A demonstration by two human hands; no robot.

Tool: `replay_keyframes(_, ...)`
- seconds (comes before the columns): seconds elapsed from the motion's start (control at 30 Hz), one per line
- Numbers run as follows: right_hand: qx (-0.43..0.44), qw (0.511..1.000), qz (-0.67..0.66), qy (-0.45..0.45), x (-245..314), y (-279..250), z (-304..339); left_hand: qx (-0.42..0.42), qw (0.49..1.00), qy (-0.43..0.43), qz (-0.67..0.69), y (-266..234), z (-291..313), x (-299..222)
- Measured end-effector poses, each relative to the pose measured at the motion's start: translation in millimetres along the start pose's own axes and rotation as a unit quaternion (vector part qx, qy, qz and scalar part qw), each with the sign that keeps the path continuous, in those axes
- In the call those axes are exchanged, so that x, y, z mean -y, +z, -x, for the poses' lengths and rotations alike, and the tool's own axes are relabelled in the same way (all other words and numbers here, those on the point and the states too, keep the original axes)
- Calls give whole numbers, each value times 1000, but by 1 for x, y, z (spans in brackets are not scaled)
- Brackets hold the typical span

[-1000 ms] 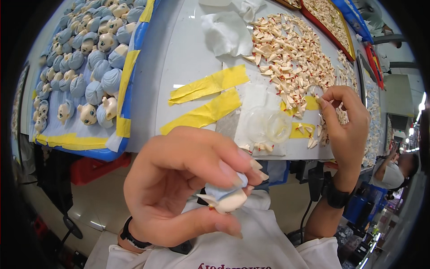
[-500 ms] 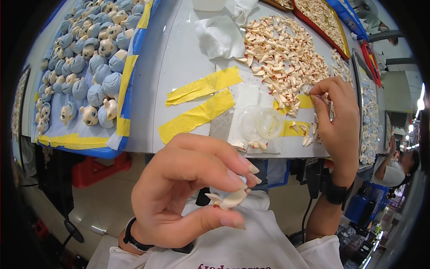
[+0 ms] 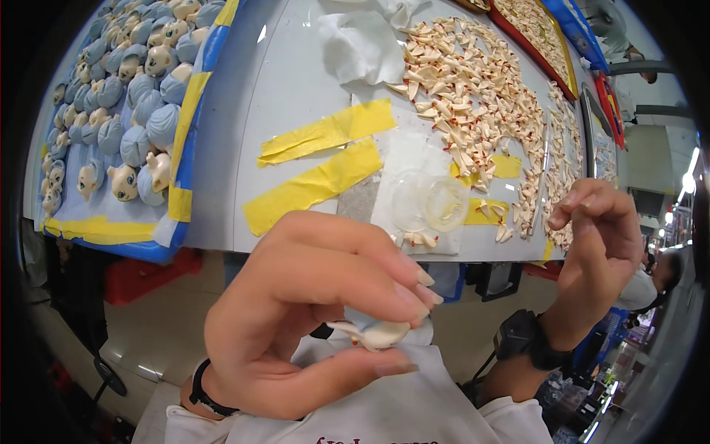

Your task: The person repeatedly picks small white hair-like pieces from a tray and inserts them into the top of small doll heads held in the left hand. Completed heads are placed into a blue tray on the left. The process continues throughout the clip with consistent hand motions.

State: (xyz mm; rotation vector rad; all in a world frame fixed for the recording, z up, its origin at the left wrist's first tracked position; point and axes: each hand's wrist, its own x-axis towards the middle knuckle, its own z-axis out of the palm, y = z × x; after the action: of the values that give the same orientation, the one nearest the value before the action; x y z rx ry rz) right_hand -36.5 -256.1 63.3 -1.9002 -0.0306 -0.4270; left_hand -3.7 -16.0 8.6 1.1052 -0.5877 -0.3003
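My left hand (image 3: 303,311) is in the lower middle, its thumb and fingers closed around a small doll head (image 3: 381,337). A pointed cream ear sticks out from the head, and a bit of pale blue shows under my fingers. My right hand (image 3: 603,233) is raised at the right edge of the table, its fingers bent in toward the thumb; whatever they may pinch is too small to make out. Near it lies a large spread of small cream pointed pieces with red ends (image 3: 473,96). Between my hands stands a clear round plastic dish (image 3: 444,203).
At left, a blue tray (image 3: 181,166) edged with yellow tape holds many blue-haired doll heads (image 3: 111,137). Two yellow tape strips (image 3: 314,185) and a crumpled white cloth (image 3: 362,48) lie on the table. Red-rimmed trays of pieces (image 3: 536,44) stand at the far right.
My right hand has lifted off the pieces and moved right and toward me. The left hand still holds the doll head, nearly in place. The view has shifted slightly.
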Motion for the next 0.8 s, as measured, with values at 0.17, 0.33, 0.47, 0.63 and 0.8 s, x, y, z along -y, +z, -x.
replay_keyframes(0.17,2,999,-33,17,-11,-1,7,32,999,-19,12,-7,0,-1)
replay_keyframes(0.33,-22,994,-93,55,-5,12,6,62,997,16,-51,-15,-3,0)
replay_keyframes(0.47,30,995,-86,39,-8,19,-2,58,996,12,-70,-14,-1,1)
replay_keyframes(0.63,32,996,72,-28,-4,34,-8,-11,998,-38,-54,-8,6,-2)
replay_keyframes(0.8,45,991,104,-71,1,50,-7,17,996,63,-69,-13,6,12)
